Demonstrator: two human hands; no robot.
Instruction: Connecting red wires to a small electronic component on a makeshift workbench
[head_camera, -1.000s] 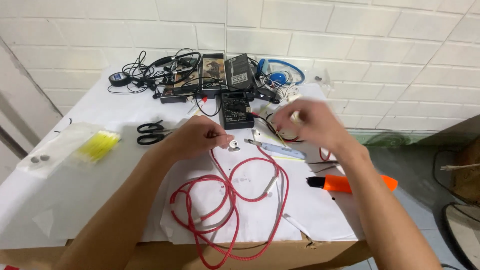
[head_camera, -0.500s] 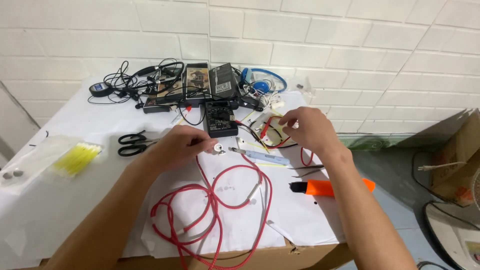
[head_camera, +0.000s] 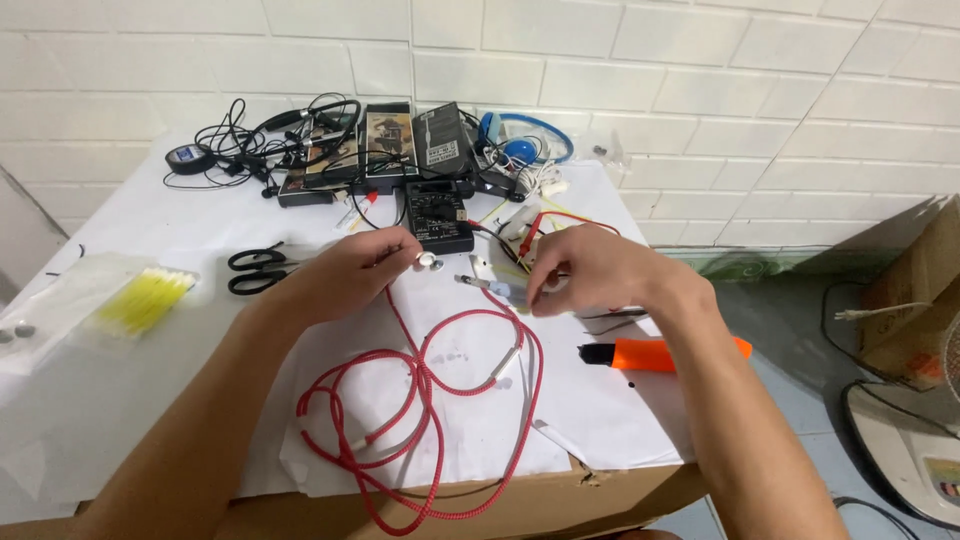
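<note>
Your right hand (head_camera: 590, 270) dropped lower since last frame, now right of multimeter (head_camera: 440, 215), fingers pinching small white part. Left hand (head_camera: 350, 272) pinches earbud on red cable (head_camera: 425, 390), just below multimeter. Risk: looped cable snags, drags parts off.

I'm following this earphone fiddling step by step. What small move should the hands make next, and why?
Probably bring the left hand with its white earbud closer to the right hand: the small pieces lie between them, and the red cable is slack.
</note>
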